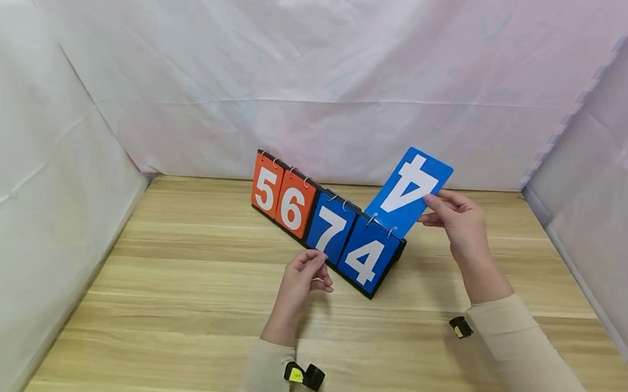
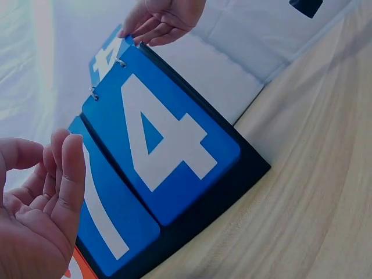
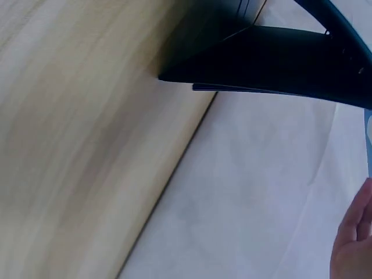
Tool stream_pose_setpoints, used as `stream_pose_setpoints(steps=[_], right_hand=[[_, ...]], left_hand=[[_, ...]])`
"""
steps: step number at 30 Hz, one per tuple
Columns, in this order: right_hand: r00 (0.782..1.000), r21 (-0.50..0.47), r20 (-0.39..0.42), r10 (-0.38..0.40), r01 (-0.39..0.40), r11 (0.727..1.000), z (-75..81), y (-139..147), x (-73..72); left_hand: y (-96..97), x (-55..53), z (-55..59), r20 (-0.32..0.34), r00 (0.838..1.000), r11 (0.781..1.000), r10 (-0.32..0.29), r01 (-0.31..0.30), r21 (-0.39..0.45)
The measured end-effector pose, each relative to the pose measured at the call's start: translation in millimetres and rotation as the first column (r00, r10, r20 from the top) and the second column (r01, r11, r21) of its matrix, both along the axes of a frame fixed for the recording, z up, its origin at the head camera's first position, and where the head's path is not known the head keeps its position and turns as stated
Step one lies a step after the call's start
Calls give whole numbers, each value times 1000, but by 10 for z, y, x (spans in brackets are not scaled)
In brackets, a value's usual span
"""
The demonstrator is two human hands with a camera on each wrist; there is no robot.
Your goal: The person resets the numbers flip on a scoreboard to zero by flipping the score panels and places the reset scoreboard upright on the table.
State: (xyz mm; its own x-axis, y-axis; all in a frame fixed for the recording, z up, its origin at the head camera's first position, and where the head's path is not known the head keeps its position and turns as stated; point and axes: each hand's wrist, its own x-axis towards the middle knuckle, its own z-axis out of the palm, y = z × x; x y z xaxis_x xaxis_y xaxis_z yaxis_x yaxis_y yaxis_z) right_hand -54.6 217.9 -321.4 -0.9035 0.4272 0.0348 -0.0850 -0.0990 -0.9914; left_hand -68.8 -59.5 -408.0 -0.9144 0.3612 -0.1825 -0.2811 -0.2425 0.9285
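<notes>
Clock centred on the scoreboard (image 2: 215, 195) as your head view shows it, 12 at the top.

Position: the scoreboard stands on the wood-grain table (image 1: 163, 304) in front of you, its long side running from 10 to 4 o'clock. Front cards in that order: orange "5" card (image 1: 265, 190), orange "6" card (image 1: 293, 208), blue "7" card (image 1: 329, 226), blue "4" card (image 1: 366, 259). All hang from rings along the upper edge.

Right: your right hand (image 1: 460, 222) is at 3 o'clock. Grip clamped: thumb on the printed face and fingers behind, pinching the raised card (image 1: 409, 189) at its right-hand edge. That card, also blue with a white "4", is threaded on the rings above the front "4"; its free end points towards 1 o'clock and its numeral reads upside down.

Left: your left hand (image 1: 298, 282) is at 7 o'clock, just beside the lower edge of the "7". Fingers loosely bent, nothing held; you cannot tell from these views whether a fingertip touches the board.

Right wrist view: dark back of the stand between 1 and 2 o'clock of that frame, part of your right hand at 4.

Surround: pale cloth (image 1: 309, 50) behind, from 10 to 2; beige sleeves (image 1: 520, 333) on both your arms.
</notes>
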Motion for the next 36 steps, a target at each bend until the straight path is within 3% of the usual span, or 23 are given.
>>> stream_pose_setpoints(steps=[5, 11, 14, 17, 21, 26, 29, 32, 34, 36], right_hand=[[992, 147, -101, -81, 96, 984, 79, -156, 32], [957, 358, -284, -64, 168, 919, 96, -301, 67], [934, 350, -354, -55, 186, 918, 79, -337, 75], [918, 273, -389, -77, 195, 942, 34, -328, 52], [920, 115, -359, -156, 209, 971, -65, -250, -21], [927, 18, -309, -212, 229, 973, -138, -183, -74], [929, 45, -306, -208, 232, 972, -124, -193, -76], [925, 131, -334, -182, 237, 963, -89, -235, -53], [908, 214, -392, -148, 246, 945, -73, -278, -27], [875, 325, -475, -97, 276, 904, -64, -327, 4]], left_hand=[[5, 11, 40, -16, 1000, 1000, -25, 25, 6], [14, 40, 47, -21, 998, 999, -51, 52, 11], [14, 51, 42, -15, 999, 999, -52, 52, 8], [14, 56, 32, -15, 999, 999, -47, 47, 17], [10, 64, 18, -10, 999, 999, -49, 49, 16], [-1, 70, 17, 18, 998, 998, -55, 55, 1], [-1, 74, 21, 26, 998, 998, -60, 60, 6], [4, 79, 22, 24, 997, 997, -70, 69, 13], [7, 84, 24, 24, 997, 997, -74, 74, 16], [11, 88, 26, 23, 997, 997, -76, 75, 18]])
